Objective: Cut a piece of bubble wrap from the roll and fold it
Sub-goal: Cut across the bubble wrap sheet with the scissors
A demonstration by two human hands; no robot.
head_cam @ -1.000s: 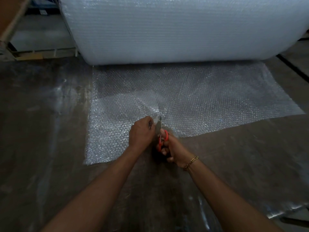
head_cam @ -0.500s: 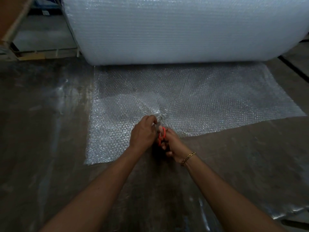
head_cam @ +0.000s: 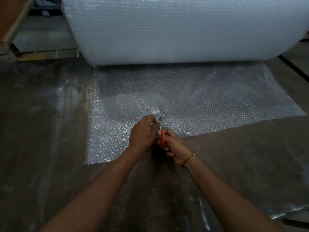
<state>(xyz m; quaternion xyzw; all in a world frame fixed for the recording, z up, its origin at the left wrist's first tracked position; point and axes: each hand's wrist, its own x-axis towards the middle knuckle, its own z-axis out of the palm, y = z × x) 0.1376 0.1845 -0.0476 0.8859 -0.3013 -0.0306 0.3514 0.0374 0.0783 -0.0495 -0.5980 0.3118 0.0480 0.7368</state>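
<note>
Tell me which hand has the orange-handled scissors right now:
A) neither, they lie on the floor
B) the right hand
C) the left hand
B: the right hand, the one with the bracelet, grips the orange handles of the scissors, while the left hand holds the bubble wrap sheet beside the blades.

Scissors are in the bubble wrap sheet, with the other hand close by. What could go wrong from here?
The left hand pinches the sheet right beside the blades of the scissors in the right hand: its fingers could get nicked. The sheet is puckered ahead of the blades, so the cut may snag or wander before reaching the roll.
</note>
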